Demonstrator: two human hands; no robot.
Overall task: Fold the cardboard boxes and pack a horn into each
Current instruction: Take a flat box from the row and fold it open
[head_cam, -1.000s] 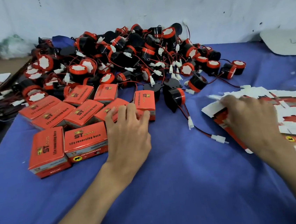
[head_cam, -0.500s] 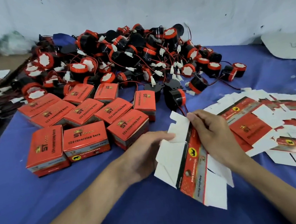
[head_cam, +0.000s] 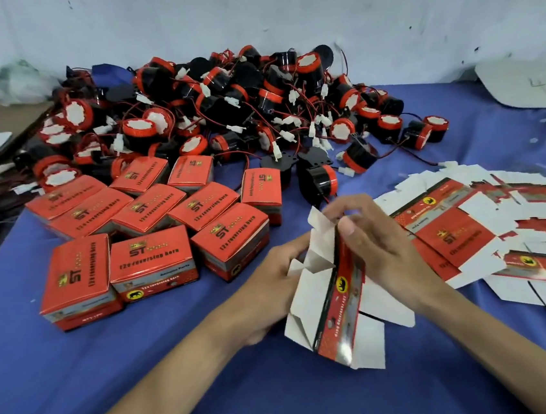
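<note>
Pinching carton (head_cam: pixel 338 305): left hand (head_cam: pixel 271 276), right hand (head_cam: pixel 380 243)

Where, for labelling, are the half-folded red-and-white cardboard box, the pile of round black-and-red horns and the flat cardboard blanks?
Half-folded red-and-white cardboard box (head_cam: pixel 340 302): head view, red side panel.
Pile of round black-and-red horns (head_cam: pixel 221 111): head view, black horn mid-pile.
Flat cardboard blanks (head_cam: pixel 453 238): head view, top blank's red panel.

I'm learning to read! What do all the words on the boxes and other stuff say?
"ST": tops of the folded red boxes.
"12v reversing horn": those same tops, just below.
"ST": the flat box blanks.
Too blurred to read: small print on the box sides and on the half-folded box.
Scrawl on the white board: unclear.
</note>
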